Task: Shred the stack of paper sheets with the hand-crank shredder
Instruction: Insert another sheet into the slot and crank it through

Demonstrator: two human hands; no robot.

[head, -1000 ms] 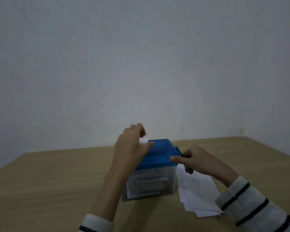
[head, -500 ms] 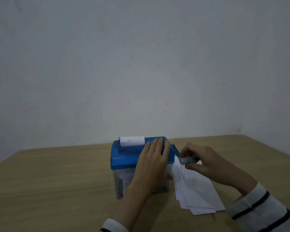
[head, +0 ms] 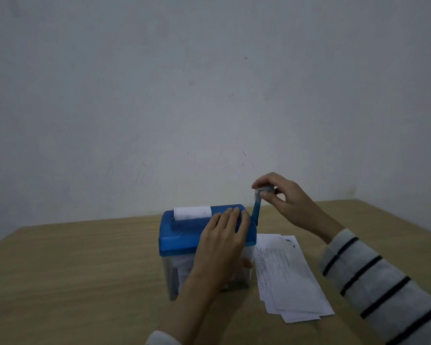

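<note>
Sitting near the middle of the table (head: 60,270), the shredder (head: 184,235) is a small blue-lidded box on a clear bin — light plastic, I'd judge, and apt to skate or tip if cranked without a hand on it. A sheet (head: 192,212) stands in the slot at the back left of the lid, only a short strip of it showing; thin and floppy, it looks best fed straight by its top edge. The left hand (head: 224,242) lies on the lid's right end, fingers straight and pressing down, thumb tucked down the side of the bin. The crank (head: 256,207) rises almost upright from the right wall of the lid. Its pale knob is pinched between the thumb and curled fingers of the right hand (head: 281,200) — the sensible place to hold, since the arm itself looks slim and probably bendy. Beside the shredder on the right the stack (head: 289,277) lies fanned flat, sheets slippery over one another.
</note>
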